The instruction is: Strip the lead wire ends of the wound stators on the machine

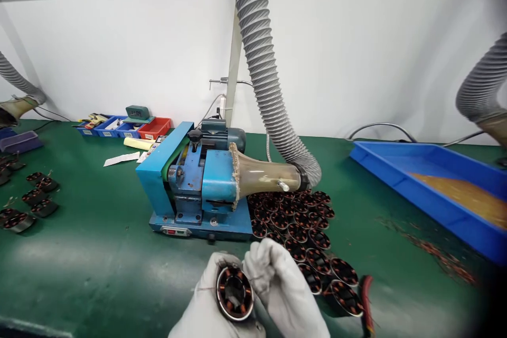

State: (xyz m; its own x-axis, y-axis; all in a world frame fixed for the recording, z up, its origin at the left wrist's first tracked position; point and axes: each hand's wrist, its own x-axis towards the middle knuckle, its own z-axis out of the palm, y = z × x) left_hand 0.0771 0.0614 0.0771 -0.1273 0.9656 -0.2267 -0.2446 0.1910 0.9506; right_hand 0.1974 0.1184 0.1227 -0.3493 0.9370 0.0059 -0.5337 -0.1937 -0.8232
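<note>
Both my hands wear white gloves and sit low in the middle of the view. My left hand (pixel 206 303) is closed round a round motor stator (pixel 234 293) with copper windings, its open face turned toward me. My right hand (pixel 283 285) is beside it, fingers pinched together on thin wire leads that run from the stator. Just beyond my hands stands a blue bench machine (pixel 198 182) with a funnel-shaped suction hood (pixel 263 177). A cluster of several more stators (pixel 303 229) lies on the green mat to the right of the machine.
A grey ribbed hose (pixel 263 74) rises from the hood. A blue tray (pixel 431 185) with copper scraps is at the right. Small parts bins (pixel 127 127) stand at the back left; loose stators (pixel 34 200) lie at the far left. A second hose (pixel 481 95) hangs at right.
</note>
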